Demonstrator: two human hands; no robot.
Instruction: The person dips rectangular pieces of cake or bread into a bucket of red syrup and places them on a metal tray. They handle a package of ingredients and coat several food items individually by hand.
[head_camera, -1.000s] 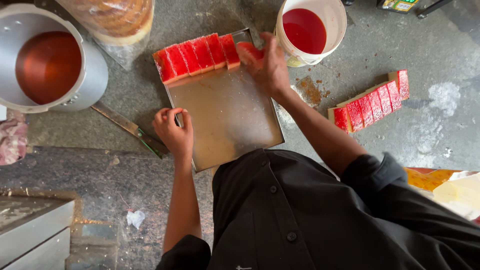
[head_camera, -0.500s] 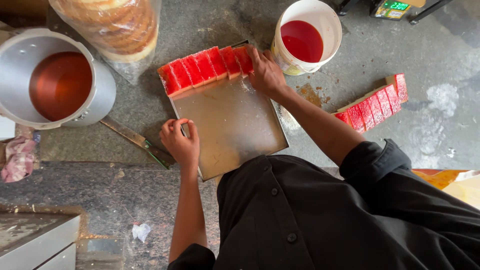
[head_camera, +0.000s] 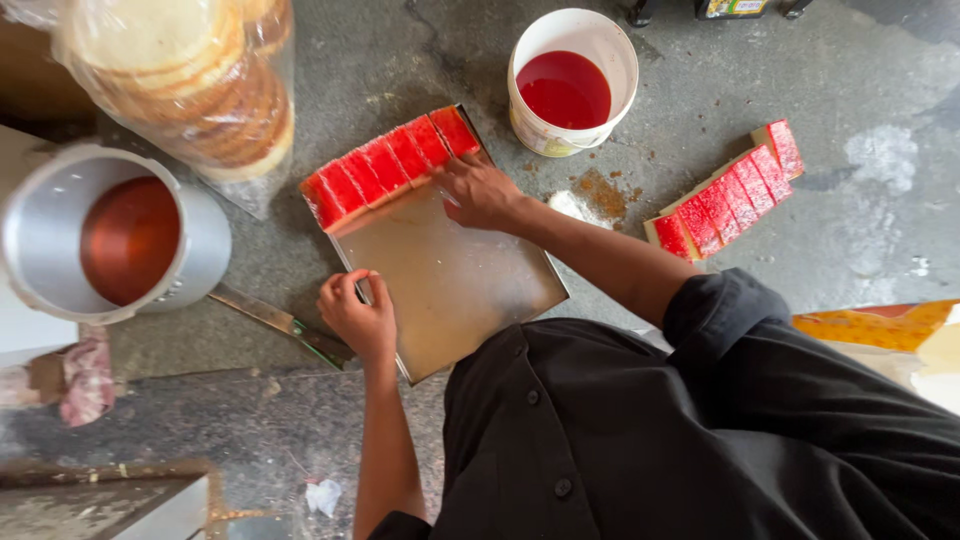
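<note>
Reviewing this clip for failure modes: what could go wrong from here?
1. The right hand pressing the red-topped slices at the tray edge could push one off onto the floor.
2. The forearm is near the white bucket of red liquid; a bump might spill it.
3. The knife lies beside the left hand.

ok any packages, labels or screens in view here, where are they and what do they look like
Clear plastic bag: top left on the floor, crinkled, holding a stack of round tan flatbreads.
Label: top edge right of the white bucket, a small yellow and green strip on a dark object, mostly cut off.
No screens are visible.
</note>
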